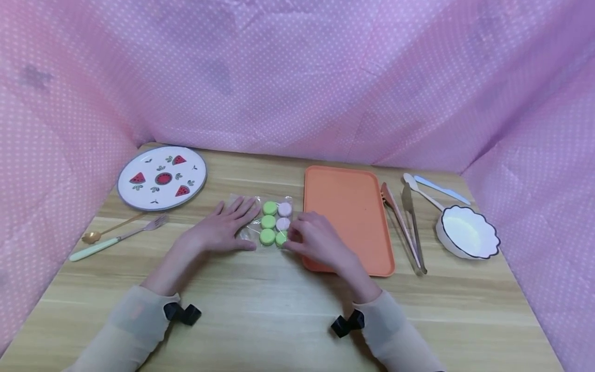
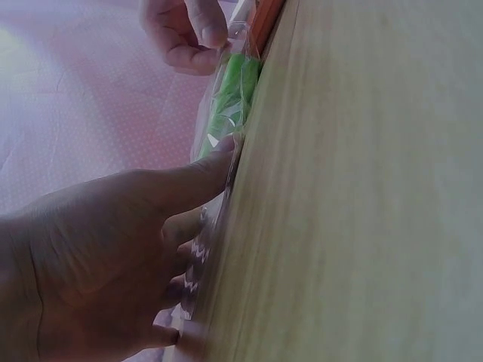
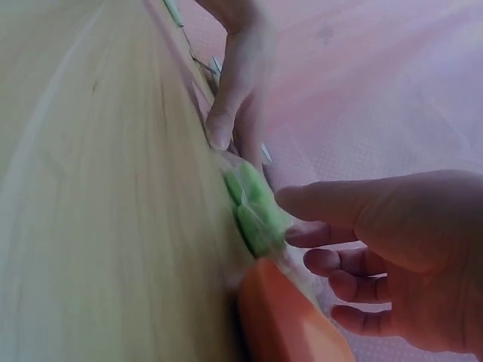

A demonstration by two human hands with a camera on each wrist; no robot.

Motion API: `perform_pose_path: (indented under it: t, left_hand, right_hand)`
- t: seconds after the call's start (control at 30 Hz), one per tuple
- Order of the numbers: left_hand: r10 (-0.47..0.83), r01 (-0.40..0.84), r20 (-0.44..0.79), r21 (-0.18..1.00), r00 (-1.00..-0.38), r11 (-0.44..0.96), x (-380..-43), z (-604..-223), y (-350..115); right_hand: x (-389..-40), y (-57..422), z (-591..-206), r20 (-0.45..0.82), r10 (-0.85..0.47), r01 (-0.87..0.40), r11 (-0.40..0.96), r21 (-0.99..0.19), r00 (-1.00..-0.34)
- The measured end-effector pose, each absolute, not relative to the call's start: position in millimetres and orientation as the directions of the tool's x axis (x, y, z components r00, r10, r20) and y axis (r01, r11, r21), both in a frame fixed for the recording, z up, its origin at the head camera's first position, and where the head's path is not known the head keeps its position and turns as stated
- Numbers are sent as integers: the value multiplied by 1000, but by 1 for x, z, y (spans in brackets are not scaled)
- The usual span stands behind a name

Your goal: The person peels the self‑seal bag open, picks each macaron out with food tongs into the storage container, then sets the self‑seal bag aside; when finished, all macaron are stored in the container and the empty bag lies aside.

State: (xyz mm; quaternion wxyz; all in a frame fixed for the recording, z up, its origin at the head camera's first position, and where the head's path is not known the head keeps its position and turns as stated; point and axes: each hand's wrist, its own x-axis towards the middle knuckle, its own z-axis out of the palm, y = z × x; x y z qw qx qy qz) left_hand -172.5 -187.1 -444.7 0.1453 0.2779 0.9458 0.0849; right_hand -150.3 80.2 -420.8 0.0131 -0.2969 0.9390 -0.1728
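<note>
Left hand lies flat on the bag; right hand curls at its right edge, can't tell if pinching

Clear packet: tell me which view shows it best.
The head view: the packet is seen from above, with four green rounds and two lilac rounds visible, though the left hand and right hand cover parts. Left wrist view: edge-on, only green rounds showing. Right wrist view: also from the side, only green showing.
</note>
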Motion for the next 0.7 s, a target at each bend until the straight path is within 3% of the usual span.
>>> perform_pose_path:
  t: [0.27, 0.7]
  left_hand:
    - [548, 501, -213, 238, -809, 832, -173, -444, -188]
    - [550, 500, -227, 244, -804, 831, -172, -444, -188]
  right_hand:
    - [-154, 71, -419, 96, -564, -568, 780, -264, -820]
    - [-155, 79, -418, 81, -554, -548, 773, -319, -829]
